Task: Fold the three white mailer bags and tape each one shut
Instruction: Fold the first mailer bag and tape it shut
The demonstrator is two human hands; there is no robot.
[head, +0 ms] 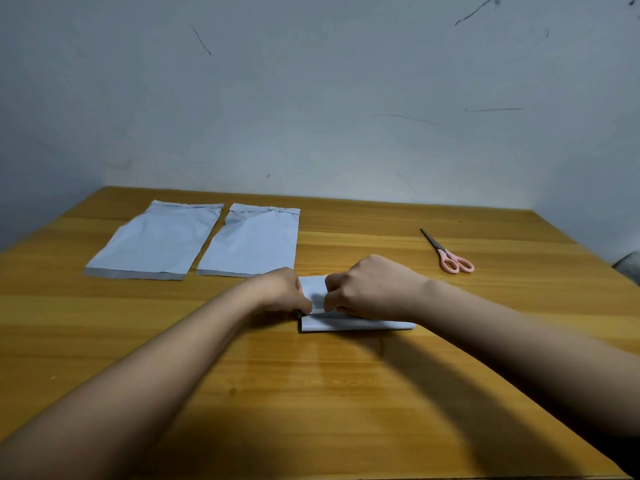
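Note:
Two white mailer bags lie flat and unfolded at the back left of the wooden table, one further left (154, 241) and one beside it (252, 241). A third white bag (349, 323), folded into a small flat packet, lies in the middle of the table. Both my hands are on it. My left hand (282, 289) pinches its left edge with curled fingers. My right hand (370, 289) grips the folded top layer, fingers curled over it. Much of the packet is hidden under my hands. No tape is in view.
Pink-handled scissors (446, 252) lie shut at the back right of the table (311, 393). A grey wall rises right behind the table. Something grey shows at the right edge (628, 266).

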